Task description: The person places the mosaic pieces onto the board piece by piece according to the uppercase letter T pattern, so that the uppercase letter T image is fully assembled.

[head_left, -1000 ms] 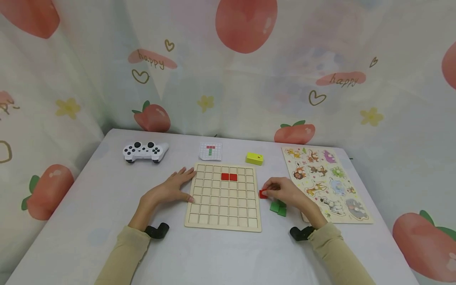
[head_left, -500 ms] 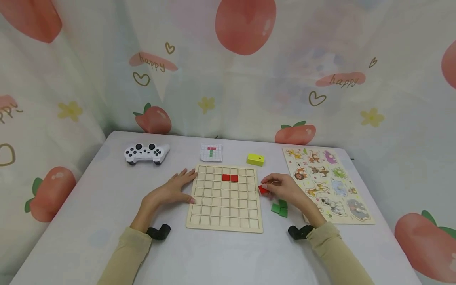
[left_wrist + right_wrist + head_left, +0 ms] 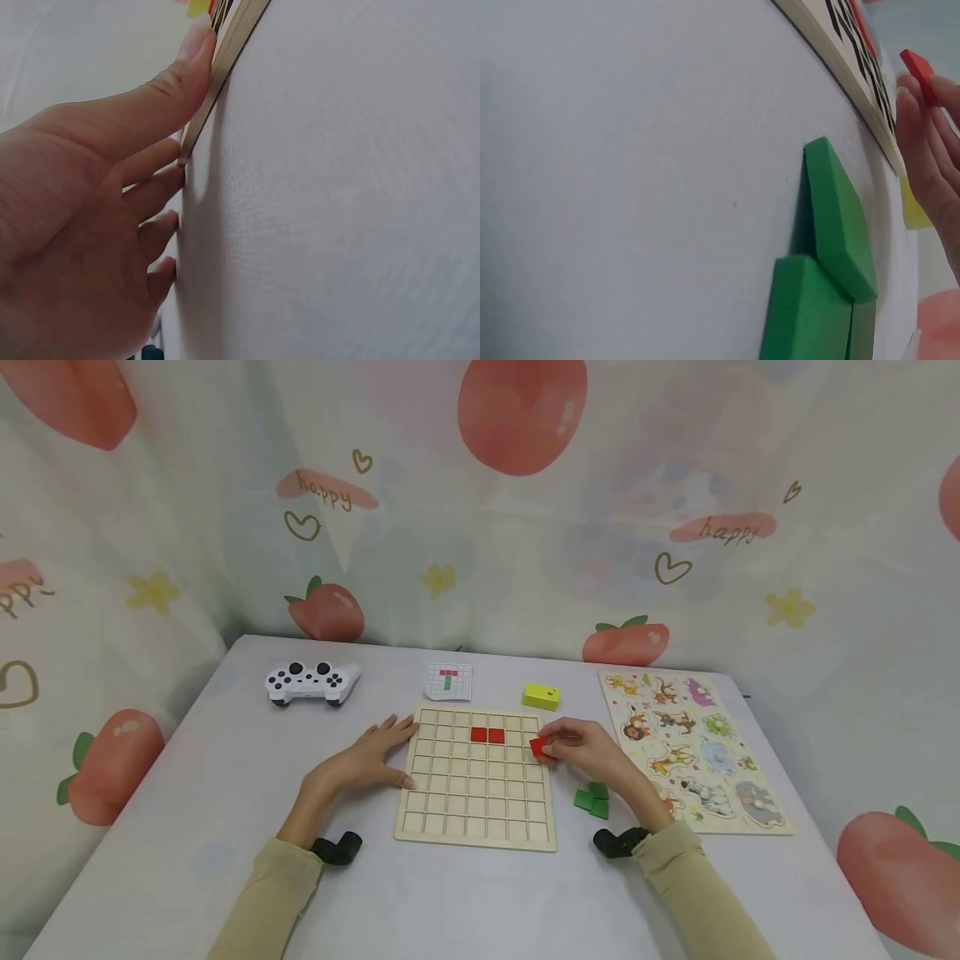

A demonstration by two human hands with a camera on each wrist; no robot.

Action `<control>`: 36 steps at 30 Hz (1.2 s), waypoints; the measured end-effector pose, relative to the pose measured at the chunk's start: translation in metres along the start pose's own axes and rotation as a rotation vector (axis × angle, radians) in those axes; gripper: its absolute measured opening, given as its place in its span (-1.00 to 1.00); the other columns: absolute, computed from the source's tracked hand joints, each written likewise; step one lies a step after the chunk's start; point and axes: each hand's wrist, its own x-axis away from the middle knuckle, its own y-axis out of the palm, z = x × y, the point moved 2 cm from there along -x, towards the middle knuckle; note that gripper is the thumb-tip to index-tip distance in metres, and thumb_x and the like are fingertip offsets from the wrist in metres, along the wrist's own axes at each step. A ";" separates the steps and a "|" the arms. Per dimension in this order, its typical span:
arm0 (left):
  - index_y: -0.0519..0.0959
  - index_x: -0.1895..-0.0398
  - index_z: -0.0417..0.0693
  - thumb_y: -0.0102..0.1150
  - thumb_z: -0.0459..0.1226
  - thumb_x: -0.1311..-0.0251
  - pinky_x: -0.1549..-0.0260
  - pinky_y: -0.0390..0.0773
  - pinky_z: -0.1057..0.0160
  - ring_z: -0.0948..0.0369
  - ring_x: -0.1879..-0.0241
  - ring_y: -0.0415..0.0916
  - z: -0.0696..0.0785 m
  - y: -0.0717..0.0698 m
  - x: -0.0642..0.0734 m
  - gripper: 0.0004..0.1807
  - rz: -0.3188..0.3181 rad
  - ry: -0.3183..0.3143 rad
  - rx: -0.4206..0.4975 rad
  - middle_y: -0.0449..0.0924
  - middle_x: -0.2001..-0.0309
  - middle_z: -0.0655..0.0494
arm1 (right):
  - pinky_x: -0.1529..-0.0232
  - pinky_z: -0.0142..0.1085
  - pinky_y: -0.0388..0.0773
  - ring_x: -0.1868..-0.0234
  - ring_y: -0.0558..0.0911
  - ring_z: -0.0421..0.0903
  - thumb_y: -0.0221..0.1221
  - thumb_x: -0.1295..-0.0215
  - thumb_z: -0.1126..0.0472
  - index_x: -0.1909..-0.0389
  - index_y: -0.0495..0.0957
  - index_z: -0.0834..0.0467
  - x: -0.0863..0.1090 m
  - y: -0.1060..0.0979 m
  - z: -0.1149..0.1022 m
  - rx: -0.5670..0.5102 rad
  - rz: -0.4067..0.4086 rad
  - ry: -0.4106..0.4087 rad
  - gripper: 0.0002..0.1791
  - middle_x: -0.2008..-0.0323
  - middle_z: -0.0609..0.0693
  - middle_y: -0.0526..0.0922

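A wooden grid board (image 3: 476, 831) lies mid-table, with two red square tiles (image 3: 487, 735) side by side in its second row from the back. My left hand (image 3: 360, 760) rests along the board's left edge, fingers spread, and the thumb tip touches the rim in the left wrist view. Over the board's right edge, my right hand (image 3: 588, 750) pinches a third red tile (image 3: 538, 748) between thumb and fingers; the right wrist view shows this tile tilted and raised. Three green tiles (image 3: 592, 799) lie bunched on the table, right of the board and below my right hand.
Behind the board are a pattern card (image 3: 448, 682) with a red and green T and a yellow block (image 3: 541, 697). A white game controller (image 3: 312, 683) sits at the back left. An animal puzzle board (image 3: 693, 752) lies on the right, near my right forearm.
My right hand has lifted the red tile from the table beside the board and carried it left and back to the board's right edge. The left hand stays in place.
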 end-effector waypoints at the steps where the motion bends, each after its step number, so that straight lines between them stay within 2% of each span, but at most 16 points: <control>1: 0.10 -0.65 -0.03 0.52 -0.01 -0.07 -0.63 -0.33 -0.16 -0.05 -0.68 -0.35 0.000 0.000 0.000 0.13 0.000 -0.001 0.000 -0.08 -0.68 0.06 | -0.14 -0.20 0.60 -0.04 0.68 -0.01 0.24 -0.43 0.23 -0.13 0.63 0.20 -0.001 0.001 -0.001 -0.003 0.000 -0.002 -0.69 -0.08 0.14 0.69; 9: 0.09 -0.65 -0.05 0.52 -0.01 -0.07 -0.63 -0.33 -0.15 -0.05 -0.68 -0.34 0.001 -0.001 0.001 0.13 0.002 0.003 -0.015 -0.07 -0.68 0.04 | -0.04 -0.33 0.61 0.05 0.72 -0.07 0.30 -0.39 0.19 -0.17 0.62 0.19 -0.012 0.010 -0.010 -0.049 -0.044 -0.032 -0.63 -0.07 0.14 0.70; 15: 0.10 -0.64 -0.09 0.53 -0.03 -0.06 -0.62 -0.32 -0.18 -0.08 -0.67 -0.33 0.002 -0.003 0.003 0.13 0.011 0.011 -0.007 -0.06 -0.67 -0.01 | -0.14 -0.24 0.61 0.00 0.75 -0.09 0.33 -0.37 0.14 -0.21 0.63 0.14 -0.020 0.017 -0.020 -0.032 -0.050 -0.022 -0.59 -0.08 0.09 0.73; 20: 0.10 -0.64 -0.10 0.53 -0.03 -0.05 -0.62 -0.32 -0.18 -0.09 -0.67 -0.33 0.002 -0.003 0.005 0.14 0.012 0.011 0.002 -0.05 -0.67 -0.02 | -0.19 -0.14 0.58 0.08 0.78 -0.08 0.36 -0.35 0.15 -0.22 0.64 0.17 -0.028 0.022 -0.027 -0.056 -0.060 -0.027 -0.56 0.02 0.09 0.77; 28: 0.09 -0.64 -0.09 0.53 0.00 -0.05 -0.62 -0.32 -0.17 -0.09 -0.67 -0.32 -0.001 -0.002 0.001 0.15 0.004 0.021 -0.010 -0.06 -0.67 -0.03 | 0.02 -0.38 0.60 0.17 0.73 -0.13 0.38 -0.31 0.17 -0.17 0.66 0.23 -0.043 0.032 -0.037 -0.038 -0.060 -0.053 -0.56 0.13 0.09 0.79; 36: 0.11 -0.64 -0.09 0.54 -0.01 -0.05 -0.63 -0.33 -0.17 -0.08 -0.67 -0.33 0.000 -0.002 0.000 0.14 0.004 0.021 0.000 -0.04 -0.67 -0.02 | 0.08 -0.36 0.63 0.12 0.67 -0.09 0.39 -0.30 0.14 -0.12 0.69 0.18 -0.053 0.042 -0.048 0.032 -0.049 -0.052 -0.60 0.04 0.10 0.74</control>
